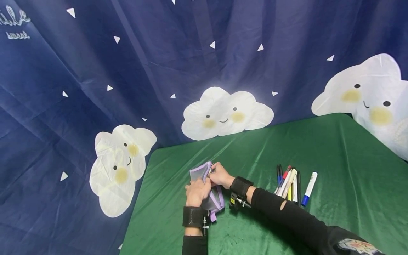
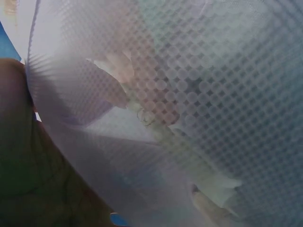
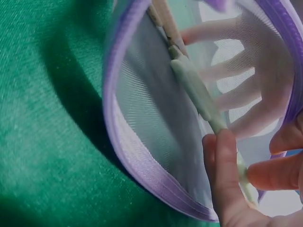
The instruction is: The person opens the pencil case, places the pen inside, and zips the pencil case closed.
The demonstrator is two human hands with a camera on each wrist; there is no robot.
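A see-through mesh pouch (image 1: 214,202) with purple zipper trim stands tilted over the green cloth, its mouth spread wide in the right wrist view. My left hand (image 1: 197,191) holds the pouch from outside, the fingers showing through the mesh wall and the thumb at its edge in the left wrist view. Reaching into the mouth, my right hand (image 1: 220,176) pinches a slim pale green pen (image 3: 193,87) between thumb and fingers. That pen lies lengthwise within the pouch, and a beige stick-like end (image 3: 163,16) shows at its far end.
To the right lies a bunch of pens and markers (image 1: 294,186), partly behind my right sleeve. A white marker with a blue cap (image 1: 309,189) lies just beyond it. The green cloth (image 1: 248,226) covers the table, and a dark blue curtain (image 1: 242,67) with clouds hangs behind.
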